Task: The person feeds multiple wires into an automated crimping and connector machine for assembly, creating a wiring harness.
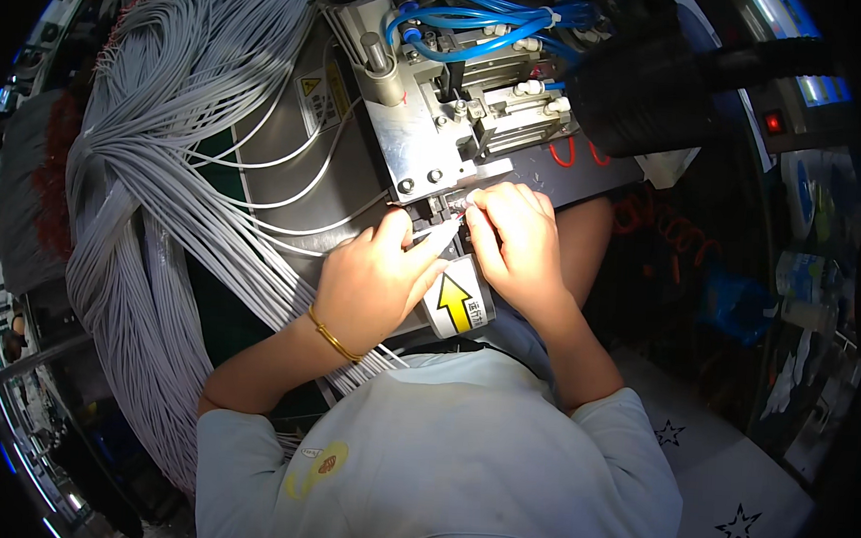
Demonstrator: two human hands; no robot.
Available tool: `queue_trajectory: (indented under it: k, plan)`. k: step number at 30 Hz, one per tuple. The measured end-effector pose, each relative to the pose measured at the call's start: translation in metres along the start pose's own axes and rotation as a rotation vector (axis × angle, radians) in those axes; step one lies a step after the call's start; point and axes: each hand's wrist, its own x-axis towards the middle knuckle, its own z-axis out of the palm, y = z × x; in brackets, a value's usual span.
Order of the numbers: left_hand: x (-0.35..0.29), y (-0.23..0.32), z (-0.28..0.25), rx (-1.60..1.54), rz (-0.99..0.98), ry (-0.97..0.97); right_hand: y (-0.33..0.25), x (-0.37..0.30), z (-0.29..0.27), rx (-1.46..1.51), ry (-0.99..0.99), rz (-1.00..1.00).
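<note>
My left hand (pixel 370 271) is closed around the end of a light grey cable (pixel 437 238), thumb and forefinger pointing toward the machine. My right hand (pixel 519 243) pinches beside it, fingertips together at the thin wire ends (pixel 460 216); a bit of red shows there. What exactly lies between the right fingertips is mostly hidden. Both hands meet just in front of the metal head of a bench machine (pixel 409 149). Below the fingertips sits a white plate with a yellow arrow (pixel 456 302).
A big bundle of light grey cables (pixel 153 167) hangs over the left side, several strands reaching toward my hands. Blue air hoses (pixel 482 33) run over the machine. A dark lamp-like housing (pixel 639 95) juts in from the upper right. Red coiled hose (pixel 662 223) hangs at right.
</note>
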Motion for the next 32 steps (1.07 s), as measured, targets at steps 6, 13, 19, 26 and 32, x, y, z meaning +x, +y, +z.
queue_trajectory:
  k: [6,13,19,26,32]
  plan:
    - [0.001,0.0,0.001,0.016,0.014,0.008,0.003,0.0,0.001,-0.022,-0.005,-0.008]
    - [0.004,0.001,0.001,0.019,0.042,0.027,0.006,0.003,-0.001,0.074,-0.137,0.068]
    - [0.007,-0.002,-0.001,-0.077,0.054,0.076,0.02,0.0,0.006,0.518,-0.281,0.303]
    - [-0.032,0.007,-0.018,0.023,0.274,-0.592,0.012,-0.009,0.003,0.419,0.118,0.282]
    - [0.0,-0.007,-0.025,-0.339,0.033,-0.097,-0.004,-0.005,-0.005,0.326,0.057,0.005]
